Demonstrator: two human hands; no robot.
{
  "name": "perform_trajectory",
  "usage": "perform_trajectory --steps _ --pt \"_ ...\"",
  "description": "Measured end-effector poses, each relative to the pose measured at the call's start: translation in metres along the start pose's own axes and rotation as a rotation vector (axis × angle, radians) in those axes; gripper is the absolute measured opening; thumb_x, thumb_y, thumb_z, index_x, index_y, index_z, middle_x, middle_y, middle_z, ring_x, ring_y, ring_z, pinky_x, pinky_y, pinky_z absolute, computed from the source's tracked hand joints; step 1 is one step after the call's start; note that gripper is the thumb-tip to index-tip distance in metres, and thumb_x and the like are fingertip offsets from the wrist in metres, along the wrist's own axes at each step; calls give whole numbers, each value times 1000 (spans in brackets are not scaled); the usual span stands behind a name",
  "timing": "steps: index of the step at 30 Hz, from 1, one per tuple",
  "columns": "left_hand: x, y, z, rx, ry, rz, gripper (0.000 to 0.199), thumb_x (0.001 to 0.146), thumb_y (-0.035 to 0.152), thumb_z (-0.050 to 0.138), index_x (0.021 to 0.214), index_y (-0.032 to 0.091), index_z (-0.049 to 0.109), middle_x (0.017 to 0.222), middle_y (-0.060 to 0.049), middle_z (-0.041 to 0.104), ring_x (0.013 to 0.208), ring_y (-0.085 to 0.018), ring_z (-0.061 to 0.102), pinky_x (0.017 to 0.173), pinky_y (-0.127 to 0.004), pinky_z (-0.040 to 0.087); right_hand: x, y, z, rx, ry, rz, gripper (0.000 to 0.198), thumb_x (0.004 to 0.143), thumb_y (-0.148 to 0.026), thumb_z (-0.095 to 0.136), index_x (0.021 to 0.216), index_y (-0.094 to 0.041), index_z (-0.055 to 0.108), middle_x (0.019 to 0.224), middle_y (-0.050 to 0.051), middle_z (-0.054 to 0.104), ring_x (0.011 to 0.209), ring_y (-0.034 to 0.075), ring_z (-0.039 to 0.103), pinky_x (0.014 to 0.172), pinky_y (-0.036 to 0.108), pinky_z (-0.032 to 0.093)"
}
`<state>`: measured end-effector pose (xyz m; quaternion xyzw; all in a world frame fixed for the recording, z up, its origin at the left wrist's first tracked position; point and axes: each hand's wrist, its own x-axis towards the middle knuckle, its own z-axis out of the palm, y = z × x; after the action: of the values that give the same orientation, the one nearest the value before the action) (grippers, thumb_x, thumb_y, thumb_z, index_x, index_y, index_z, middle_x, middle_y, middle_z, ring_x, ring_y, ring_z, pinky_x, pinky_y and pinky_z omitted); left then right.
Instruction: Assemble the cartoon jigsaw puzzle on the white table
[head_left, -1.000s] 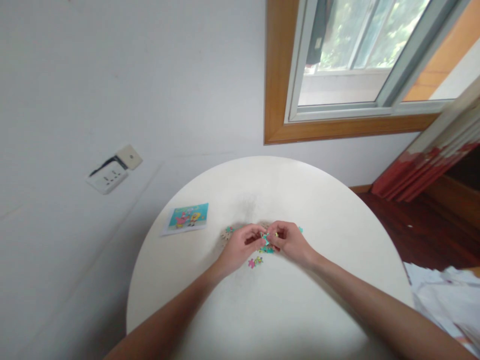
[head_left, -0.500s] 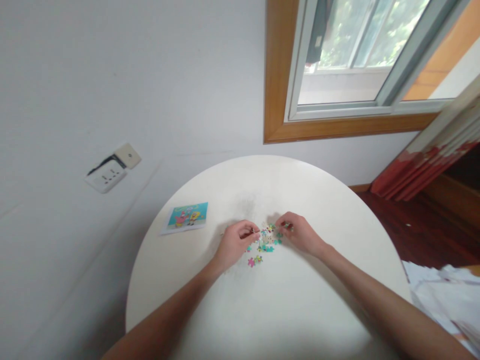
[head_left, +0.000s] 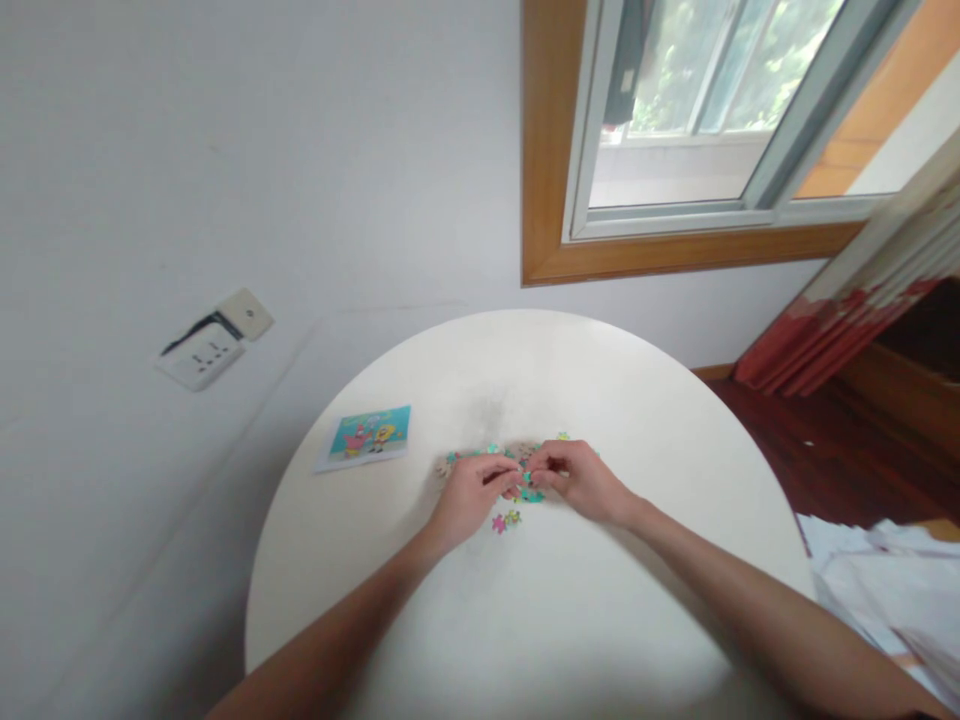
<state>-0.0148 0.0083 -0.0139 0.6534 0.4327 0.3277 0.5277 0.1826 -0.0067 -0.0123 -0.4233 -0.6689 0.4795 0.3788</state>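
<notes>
Over the middle of the round white table (head_left: 540, 610), my left hand (head_left: 471, 492) and my right hand (head_left: 576, 482) nearly meet at the fingertips. A small teal jigsaw puzzle piece (head_left: 527, 478) shows at the pinched fingers of my right hand. My left hand is also pinched, on what looks like another piece, mostly hidden by the fingers. Several loose pieces (head_left: 531, 496) lie beneath and around both hands, partly covered by them. Closer to me, a pink piece (head_left: 499, 523) lies beside a yellow-green piece (head_left: 513, 517).
A cartoon picture sheet (head_left: 369, 437) lies flat at the table's left. Behind the table are a wall with a socket (head_left: 201, 355) and a wood-framed window (head_left: 551, 150). A red and white curtain (head_left: 817, 320) hangs at right, above some white papers (head_left: 877, 570).
My right hand has moved left, bringing its teal piece up to my left hand's fingertips. My left hand has stayed nearly in place. The view has shifted slightly.
</notes>
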Motion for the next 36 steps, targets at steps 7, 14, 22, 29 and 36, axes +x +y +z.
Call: perform_trajectory --steps 7,14,22,29,36 --pt "-3 5 -2 -151 -105 -55 29 82 40 68 77 12 70 67 -4 68 64 -15 63 62 -23 49 5 -1 -11 224 -143 103 32 76 -44 74 81 -13 70 62 -1 58 59 11 47 56 25 37" --pt "-7 1 -8 -272 -188 -145 34 84 46 68 82 12 70 76 -6 69 69 -14 63 64 -23 48 4 -5 0 360 -109 124 32 71 -44 79 80 -14 71 66 1 65 60 12 55 60 26 43" --pt "-6 8 -6 -192 -115 -112 34 81 46 70 79 12 71 72 -5 69 67 -15 63 64 -24 48 5 -4 4 418 -52 166 34 71 -45 79 80 -13 72 63 1 65 58 12 57 58 26 46" --pt "-2 1 -8 -81 -52 -121 33 83 45 66 81 12 70 70 -5 69 66 -17 63 61 -25 46 4 -7 4 406 -71 144 34 73 -46 76 81 -13 70 64 2 65 59 13 57 59 27 46" --pt "2 -8 -17 548 22 224 17 89 23 60 91 22 76 92 -4 71 91 -21 60 86 -34 43 7 9 -17 -299 154 68 9 81 -17 60 75 -16 68 69 2 63 64 14 54 63 27 42"
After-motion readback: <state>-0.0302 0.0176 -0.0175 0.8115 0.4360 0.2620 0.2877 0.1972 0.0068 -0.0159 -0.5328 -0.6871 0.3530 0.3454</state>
